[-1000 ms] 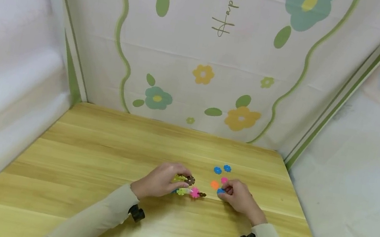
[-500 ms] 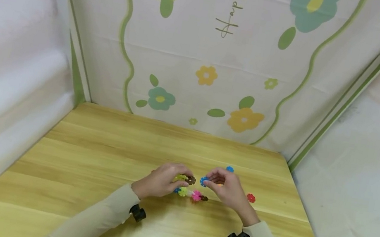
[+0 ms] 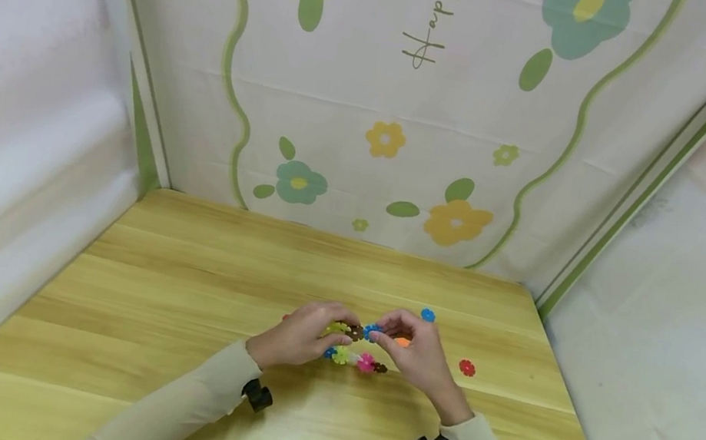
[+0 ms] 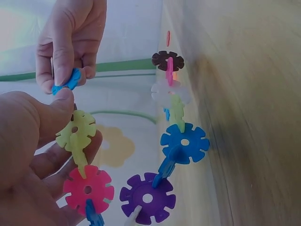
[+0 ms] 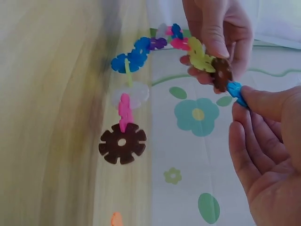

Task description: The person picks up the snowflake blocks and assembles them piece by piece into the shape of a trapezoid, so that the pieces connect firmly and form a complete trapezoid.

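Observation:
A curved chain of notched plastic flower discs rests partly on the wooden table and partly in my left hand [image 3: 302, 332]. That hand grips it around the yellow-green disc [image 4: 84, 136], next to a brown disc [image 5: 222, 74] at the raised end. My right hand [image 3: 418, 352] pinches a blue flower disc [image 5: 237, 93] between thumb and fingers, its edge right at the brown disc's edge. The chain loops through pink, purple [image 4: 160, 207], blue [image 4: 196, 149] and clear discs. Another brown disc [image 5: 134, 149] forms its other end, low over the table.
Loose discs lie on the table [image 3: 188, 410] around my right hand: a blue one [image 3: 427, 315] behind, a red one [image 3: 467, 367] to the right, and an orange one [image 3: 402, 342] partly hidden by the fingers. A flowered cloth wall [image 3: 348, 79] closes off the back.
My right hand has picked the blue disc up from among the loose pieces and carried it left to the chain's brown disc. The left hand has stayed nearly still, gripping the chain.

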A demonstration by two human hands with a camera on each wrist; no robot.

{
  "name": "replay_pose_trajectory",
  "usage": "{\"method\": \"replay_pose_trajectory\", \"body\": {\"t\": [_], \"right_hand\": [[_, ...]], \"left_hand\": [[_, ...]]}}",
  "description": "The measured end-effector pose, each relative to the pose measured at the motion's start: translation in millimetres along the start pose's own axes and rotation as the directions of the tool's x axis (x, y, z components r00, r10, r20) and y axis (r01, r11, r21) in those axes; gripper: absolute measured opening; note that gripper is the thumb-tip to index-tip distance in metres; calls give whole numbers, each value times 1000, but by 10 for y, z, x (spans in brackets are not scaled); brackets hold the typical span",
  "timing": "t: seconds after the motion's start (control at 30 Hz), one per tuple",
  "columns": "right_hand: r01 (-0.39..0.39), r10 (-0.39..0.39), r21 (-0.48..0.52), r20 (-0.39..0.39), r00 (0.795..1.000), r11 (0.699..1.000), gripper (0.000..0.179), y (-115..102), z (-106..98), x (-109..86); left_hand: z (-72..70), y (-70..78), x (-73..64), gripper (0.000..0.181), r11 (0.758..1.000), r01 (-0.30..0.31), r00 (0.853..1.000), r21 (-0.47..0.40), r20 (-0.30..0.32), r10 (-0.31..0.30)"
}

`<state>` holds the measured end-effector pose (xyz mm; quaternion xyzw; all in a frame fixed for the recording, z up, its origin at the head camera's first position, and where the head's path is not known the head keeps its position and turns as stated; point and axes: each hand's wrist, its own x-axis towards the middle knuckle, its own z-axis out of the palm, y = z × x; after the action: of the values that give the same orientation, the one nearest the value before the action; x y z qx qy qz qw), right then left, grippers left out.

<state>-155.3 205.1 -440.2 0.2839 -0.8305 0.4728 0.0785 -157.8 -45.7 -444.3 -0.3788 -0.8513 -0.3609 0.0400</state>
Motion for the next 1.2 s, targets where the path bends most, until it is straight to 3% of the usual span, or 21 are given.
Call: {"method": "replay_pose_trajectory", "body": {"t": [0.2,0.37,0.5,0.63,0.77,0.87,1.0,1.1,1.2], "right_hand": [[123,-122,0,-135,983,992,16,23,123,-30],[162,-149,40,-223,963,986,17,37,208,-75],[173,-150,79,-243,958,982,17,33,222,-91],[89,-79,61,-150,985,994,12,24,136,-73],[-59,58,-4,-25,998,998,6,59,-136,7],[-140,141,-101,-2,990,985,14,200,-394,71],[-227,247,-260,48,968,939,21,462,-629,69],[-266,320,-323,124,939,908,29,638,-666,1],[-266,345,-352,186,920,898,36,771,-614,-72]], "left_hand": [[42,48,32,23,1000,10,998,-11,-69,-10],[65,88,60,20,998,47,994,-28,-98,-50],[59,106,87,20,998,42,995,-44,-87,-46],[60,88,95,18,997,54,996,-62,-69,-58],[60,59,88,16,995,65,997,-81,-46,-68],[45,52,79,17,990,86,995,-109,-33,-90],[37,41,65,18,986,109,993,-127,-20,-112],[46,29,47,17,986,105,994,-127,-6,-107],[54,17,31,17,986,97,995,-133,4,-97]]}}
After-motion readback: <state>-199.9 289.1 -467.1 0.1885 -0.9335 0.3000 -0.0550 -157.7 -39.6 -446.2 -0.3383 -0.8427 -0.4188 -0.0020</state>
